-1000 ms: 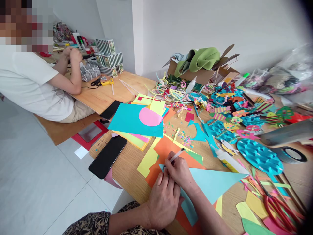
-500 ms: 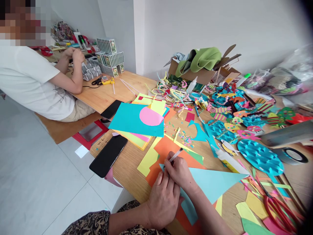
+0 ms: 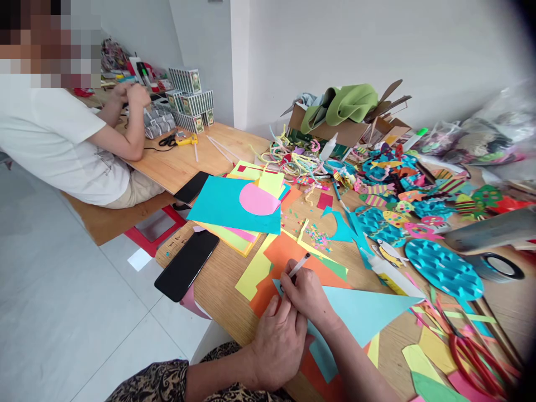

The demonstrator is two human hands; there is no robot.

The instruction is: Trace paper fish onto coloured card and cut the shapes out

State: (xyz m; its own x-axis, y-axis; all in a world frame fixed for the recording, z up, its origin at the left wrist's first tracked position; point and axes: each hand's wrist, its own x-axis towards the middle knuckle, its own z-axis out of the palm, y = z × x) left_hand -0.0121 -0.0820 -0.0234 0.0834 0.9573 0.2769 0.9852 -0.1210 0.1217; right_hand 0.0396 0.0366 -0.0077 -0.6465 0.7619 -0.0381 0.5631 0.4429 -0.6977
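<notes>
My right hand (image 3: 307,293) is closed round a pen (image 3: 300,264) with a clear barrel and dark end, tilted up to the right. Its tip is hidden by the fingers, near the corner of a light blue paper piece (image 3: 360,312). My left hand (image 3: 278,346) lies on the blue paper, fingers extended close together and partly under my right hand. Beneath the blue piece is an orange sheet (image 3: 288,257), with yellow paper (image 3: 252,273) under that.
Left of my hands lie a black phone (image 3: 187,265) and stacked coloured paper (image 3: 218,204). Red-handled scissors (image 3: 473,352), a glue bottle (image 3: 391,276) and tape roll (image 3: 498,267) lie right. Paper fish (image 3: 377,201) and a cardboard box (image 3: 330,125) stand behind. A co-worker (image 3: 54,139) sits at far left.
The pen's upper end has tipped slightly to the left in my right hand. My left hand has stayed in place. The co-worker's hands have shifted a little.
</notes>
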